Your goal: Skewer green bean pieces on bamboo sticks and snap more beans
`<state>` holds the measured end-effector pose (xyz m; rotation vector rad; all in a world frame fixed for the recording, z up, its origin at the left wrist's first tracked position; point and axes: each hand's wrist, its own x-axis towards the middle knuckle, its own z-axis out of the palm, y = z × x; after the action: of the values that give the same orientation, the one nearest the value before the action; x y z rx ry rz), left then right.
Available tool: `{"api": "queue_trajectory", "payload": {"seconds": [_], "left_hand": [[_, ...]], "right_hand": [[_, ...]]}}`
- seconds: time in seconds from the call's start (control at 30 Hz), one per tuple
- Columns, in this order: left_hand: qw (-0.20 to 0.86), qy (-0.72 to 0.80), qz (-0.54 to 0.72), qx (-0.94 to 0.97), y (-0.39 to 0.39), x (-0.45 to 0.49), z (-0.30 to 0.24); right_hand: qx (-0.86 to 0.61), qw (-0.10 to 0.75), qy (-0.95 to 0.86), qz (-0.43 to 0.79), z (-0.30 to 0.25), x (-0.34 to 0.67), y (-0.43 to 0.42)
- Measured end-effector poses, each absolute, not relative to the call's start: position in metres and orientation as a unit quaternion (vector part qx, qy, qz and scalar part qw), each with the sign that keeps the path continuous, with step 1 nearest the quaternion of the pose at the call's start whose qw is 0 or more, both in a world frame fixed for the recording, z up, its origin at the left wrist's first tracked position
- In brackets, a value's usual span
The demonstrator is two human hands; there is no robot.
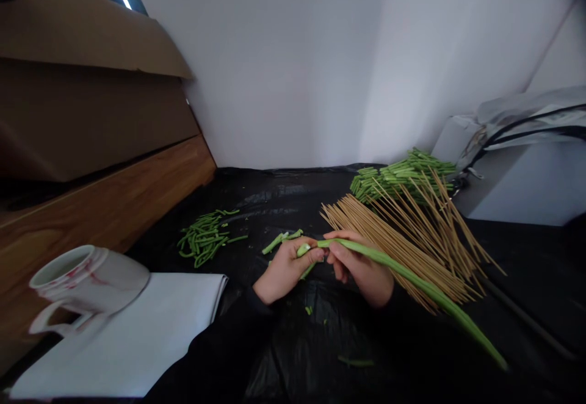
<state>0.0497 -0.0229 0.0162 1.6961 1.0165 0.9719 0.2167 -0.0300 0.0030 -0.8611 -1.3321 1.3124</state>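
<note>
My right hand (361, 263) is closed around a long, pale green, bean-like stalk (421, 282), which curves away to the lower right. The stalk's near end reaches my left hand (289, 263). Between the thumb and fingers of that left hand is a short green stalk piece (302, 249) with a pale end. Both hands are held close together above a black plastic sheet (293, 355). Several cut green pieces (274, 243) lie beside and beneath the left hand. To the right of my right hand, many thin tan sticks (389, 239) are spread out.
Thin dark green strips (206, 239) lie in a heap on the left. A larger pile of cut green lengths (407, 172) sits at the back right. A white mug (101, 279) rests on a white folded sheet (137, 337). A cardboard box (91, 111) stands left; a pale wall (293, 74) rises behind.
</note>
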Motion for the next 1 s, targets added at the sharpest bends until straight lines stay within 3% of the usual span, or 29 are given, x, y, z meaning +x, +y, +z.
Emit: {"api": "queue_trajectory", "payload": {"seconds": [0.23, 0.37, 0.47, 0.67, 0.9, 1.0], "left_hand": [[0.644, 0.338, 0.359, 0.585, -0.030, 0.045, 0.024], [0.709, 0.323, 0.425, 0.461, -0.028, 0.046, 0.022], [0.675, 0.346, 0.437, 0.484, -0.028, 0.050, 0.019], [0.581, 0.411, 0.420, 0.563, -0.031, 0.057, 0.016], [0.604, 0.422, 0.376, 0.563, -0.026, 0.047, 0.020], [0.634, 0.412, 0.340, 0.559, -0.026, 0.045, 0.020]], "right_hand": [[-0.392, 0.596, -0.408, 0.570, 0.011, 0.237, -0.009], [-0.431, 0.540, -0.490, 0.531, 0.010, 0.240, -0.010], [-0.431, 0.478, -0.568, 0.513, 0.009, 0.231, -0.020], [-0.435, 0.431, -0.601, 0.513, 0.003, 0.220, -0.027], [-0.375, 0.530, -0.487, 0.584, 0.000, 0.235, -0.010], [-0.372, 0.515, -0.492, 0.596, 0.001, 0.236, -0.011]]}}
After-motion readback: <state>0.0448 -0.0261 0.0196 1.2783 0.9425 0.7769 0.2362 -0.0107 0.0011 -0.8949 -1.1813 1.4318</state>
